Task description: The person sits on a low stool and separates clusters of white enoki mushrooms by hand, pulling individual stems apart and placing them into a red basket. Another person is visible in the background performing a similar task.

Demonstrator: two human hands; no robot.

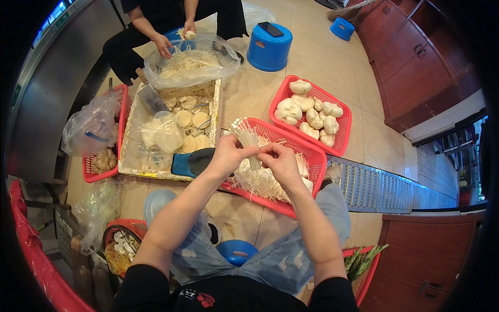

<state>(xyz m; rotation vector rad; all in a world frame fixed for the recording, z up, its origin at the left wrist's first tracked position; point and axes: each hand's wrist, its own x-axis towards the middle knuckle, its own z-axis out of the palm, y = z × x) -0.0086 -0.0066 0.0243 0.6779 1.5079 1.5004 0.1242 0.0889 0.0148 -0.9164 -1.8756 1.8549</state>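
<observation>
My left hand [230, 153] grips a bundle of enoki mushrooms [245, 134], its small white caps pointing up and away from me. With thumb and fingertips, my right hand [277, 159] pinches at the stems of the same bundle. Both hands are above a red plastic basket [317, 158] that holds many loose enoki mushrooms [253, 181]. Left of it stands a worn foam box [216, 117] with round pale mushroom bases, a plastic bag and a cleaver [153, 98]. A blue and dark work glove [193, 162] lies over the box's near edge.
Opposite, a person's hands [163, 46] handle enoki over a clear plastic bag [202, 76]. A red basket [345, 132] holds large white mushrooms. A phone [271, 29] rests on a blue stool [269, 50]. Another red basket [90, 171] is at left; a metal drain grate [370, 187] lies right.
</observation>
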